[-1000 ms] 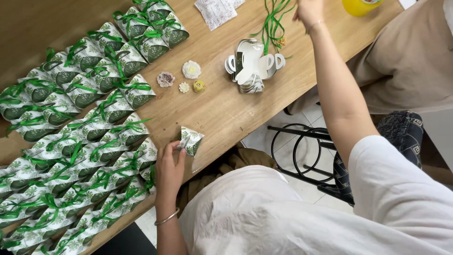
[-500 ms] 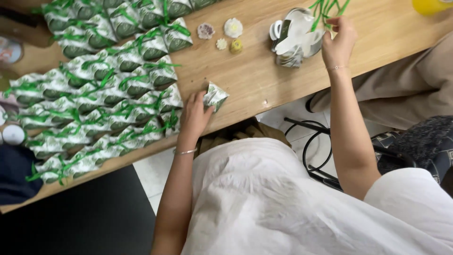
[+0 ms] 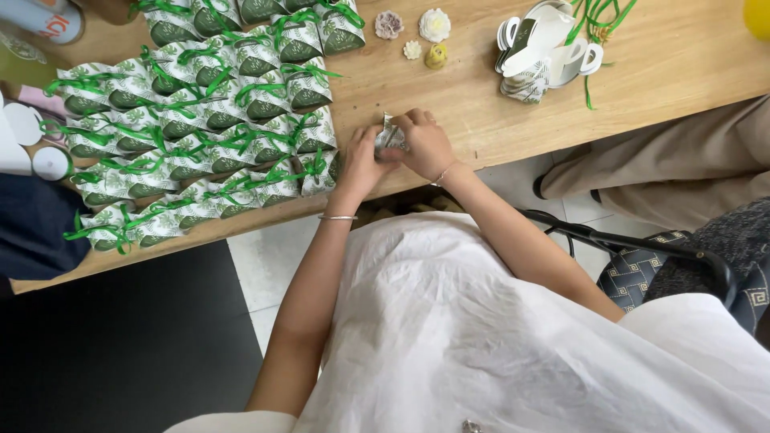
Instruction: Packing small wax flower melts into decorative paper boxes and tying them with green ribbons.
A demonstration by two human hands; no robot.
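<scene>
You are working at the near edge of the wooden table [image 3: 666, 56], and the small green-and-white box [image 3: 389, 135] is the item in hand. It is sitting on the table between your two hands, mostly hidden by them; only its upper corner is showing.

Progress, as judged from the layout: a large share appears done. Rows of finished boxes [image 3: 200, 128], each tied with a green ribbon, are filling the table to the left of the box in hand, the closest row lying just beside your left hand [image 3: 362, 160]. What appears left: a stack of flat, unfolded box blanks [image 3: 537, 56] is waiting well to the right of the box and further back on the table, with loose green ribbons [image 3: 597, 24] draped over and beside it. Four small flower ornaments [image 3: 421, 36] are lying behind the box, between the finished rows and the blanks (whether they belong inside the boxes cannot be told).

Your left hand is cupping the box from the left side, fingers curled against it. Your right hand [image 3: 425, 144] is closing over the box from the right and from above, fingers bent down onto it. Both hands are pressing together around it; no ribbon on this box is visible.
</scene>
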